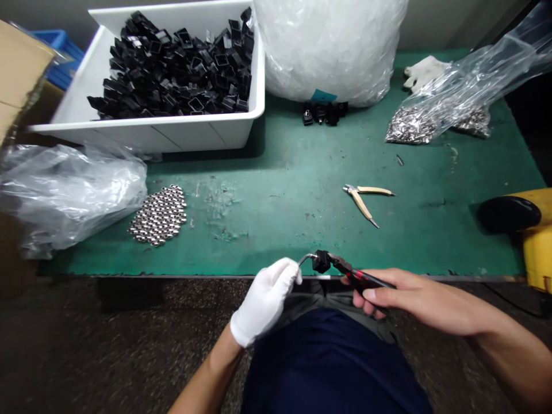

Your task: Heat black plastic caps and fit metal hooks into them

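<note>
In a white glove, my left hand (269, 296) pinches a thin bent metal rod (305, 258) whose far end meets a small black plastic piece (321, 261). My bare right hand (390, 293) is wrapped round a pair of pliers (356, 275) with red and black handles. The jaws of the pliers reach the right side of the black piece, just above the table's front edge; whether they bite on it or on a part in it is too small to tell. Cutters (361, 198) with cream handles lie spread on the table beyond my right hand.
A white bin (172, 132) holds many black plastic pieces. Small metal parts (159, 215) lie in a patch beside a plastic bag (77, 190). Behind are a big white bag (332, 46), several black pieces (323, 112), and bagged metal parts (414, 123). A yellow power tool (537, 230) stands right.
</note>
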Available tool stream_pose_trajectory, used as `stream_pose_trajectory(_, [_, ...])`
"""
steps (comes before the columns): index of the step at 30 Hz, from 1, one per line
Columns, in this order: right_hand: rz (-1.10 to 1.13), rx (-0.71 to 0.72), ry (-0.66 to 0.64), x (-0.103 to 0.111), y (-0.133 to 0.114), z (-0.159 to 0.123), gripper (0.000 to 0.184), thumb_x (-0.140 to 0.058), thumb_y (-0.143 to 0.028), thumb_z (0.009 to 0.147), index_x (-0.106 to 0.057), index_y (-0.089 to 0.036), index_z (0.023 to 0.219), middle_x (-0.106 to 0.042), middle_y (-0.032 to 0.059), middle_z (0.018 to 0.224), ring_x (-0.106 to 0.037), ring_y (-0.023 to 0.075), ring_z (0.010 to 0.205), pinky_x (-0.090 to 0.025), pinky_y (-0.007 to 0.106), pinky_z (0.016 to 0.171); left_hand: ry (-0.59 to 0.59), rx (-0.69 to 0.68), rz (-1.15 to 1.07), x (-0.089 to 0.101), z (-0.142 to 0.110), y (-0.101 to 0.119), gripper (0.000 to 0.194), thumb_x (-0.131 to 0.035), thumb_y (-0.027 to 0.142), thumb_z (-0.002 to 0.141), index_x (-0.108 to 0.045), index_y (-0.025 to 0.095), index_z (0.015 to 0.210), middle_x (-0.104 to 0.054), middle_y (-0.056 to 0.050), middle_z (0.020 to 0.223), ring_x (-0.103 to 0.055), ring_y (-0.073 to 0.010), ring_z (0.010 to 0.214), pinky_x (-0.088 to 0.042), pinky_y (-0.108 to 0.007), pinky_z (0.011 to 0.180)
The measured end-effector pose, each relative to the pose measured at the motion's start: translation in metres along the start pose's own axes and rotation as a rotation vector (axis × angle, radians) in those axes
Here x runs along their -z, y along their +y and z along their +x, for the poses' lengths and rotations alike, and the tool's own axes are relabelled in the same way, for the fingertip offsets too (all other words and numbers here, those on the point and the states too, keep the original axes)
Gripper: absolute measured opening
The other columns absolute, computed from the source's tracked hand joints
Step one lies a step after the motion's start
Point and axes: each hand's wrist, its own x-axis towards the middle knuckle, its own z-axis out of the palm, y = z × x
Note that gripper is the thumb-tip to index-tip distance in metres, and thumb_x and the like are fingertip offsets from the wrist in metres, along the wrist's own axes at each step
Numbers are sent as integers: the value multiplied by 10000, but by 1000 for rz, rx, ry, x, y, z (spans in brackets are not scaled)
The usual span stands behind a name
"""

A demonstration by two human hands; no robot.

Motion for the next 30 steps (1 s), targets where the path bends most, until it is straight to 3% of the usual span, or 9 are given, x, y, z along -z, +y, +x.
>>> stream_pose_trajectory(4, [-9,-65,-83,6,3,-1,343,-550,-444,994,-685,-154,1118,-650,79,1024,-584,197,876,-478,330,807,-66,-116,201,8,4,4,376,-385,387,1042,-570,193,777,-553,24,726,-489,-121,683,-366,-253,685])
stream_pose_trajectory(9, [141,-64,-107,5,10,3,417,-570,-399,977,-591,-151,1312,-591,57,953,-561,160,779,-501,325,751,-87,-136,245,10,6,6,359,-378,359,1050,-561,194,789,-564,40,728,-505,-110,682,-370,-243,691])
stream_pose_trajectory(16, [145,-5,-46,-3,23,12,238,-536,-334,982,-595,-160,1133,-555,24,859,-477,134,710,-419,260,627,-51,-167,248,4,10,2,356,-374,336,1053,-548,191,779,-551,43,722,-498,-103,672,-369,-241,676])
stream_pose_trajectory(21, [62,-26,-46,-3,27,6,194,-510,-312,1000,-577,-184,1129,-631,36,941,-472,136,728,-395,277,670,-72,-167,273,1,11,-1,341,-393,320,1051,-550,187,779,-544,53,709,-490,-91,659,-360,-237,670])
stream_pose_trajectory(30, [106,-41,-63,-1,30,2,209,-527,-346,1009,-586,-183,1126,-532,9,857,-493,144,761,-438,281,712,-102,-203,297,2,13,1,362,-396,317,1049,-547,178,751,-510,53,682,-468,-84,623,-346,-237,631])
